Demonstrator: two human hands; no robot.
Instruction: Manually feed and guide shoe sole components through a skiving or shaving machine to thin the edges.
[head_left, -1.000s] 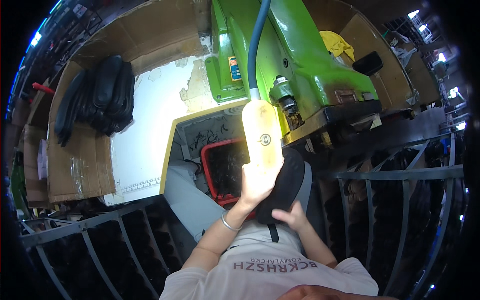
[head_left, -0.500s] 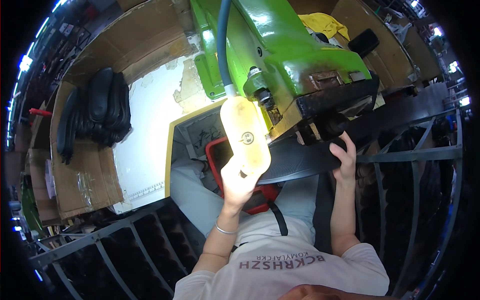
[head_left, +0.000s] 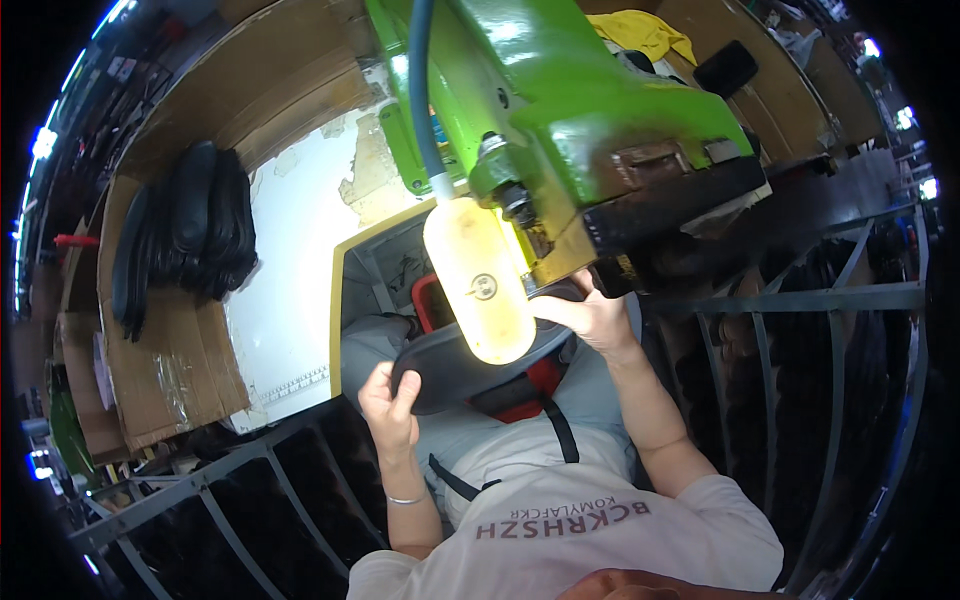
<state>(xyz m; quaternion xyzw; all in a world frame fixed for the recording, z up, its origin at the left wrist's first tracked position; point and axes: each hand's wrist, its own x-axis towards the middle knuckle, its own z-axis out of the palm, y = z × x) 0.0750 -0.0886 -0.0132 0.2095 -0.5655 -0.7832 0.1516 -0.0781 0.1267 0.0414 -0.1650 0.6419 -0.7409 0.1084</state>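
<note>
Black sole-shaped piece spans the centre of the frame, left hand pinching its left end, right hand its right — best gripped evenly and steered clear of the yellow lamp and, farther up, the green machine.

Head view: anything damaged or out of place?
Yes: the white tabletop has a ragged tan patch near the green machine, where its covering looks peeled or worn. The dark piece held by left hand and right hand shows no clear damage, though the bright lamp hides part of it.
</note>
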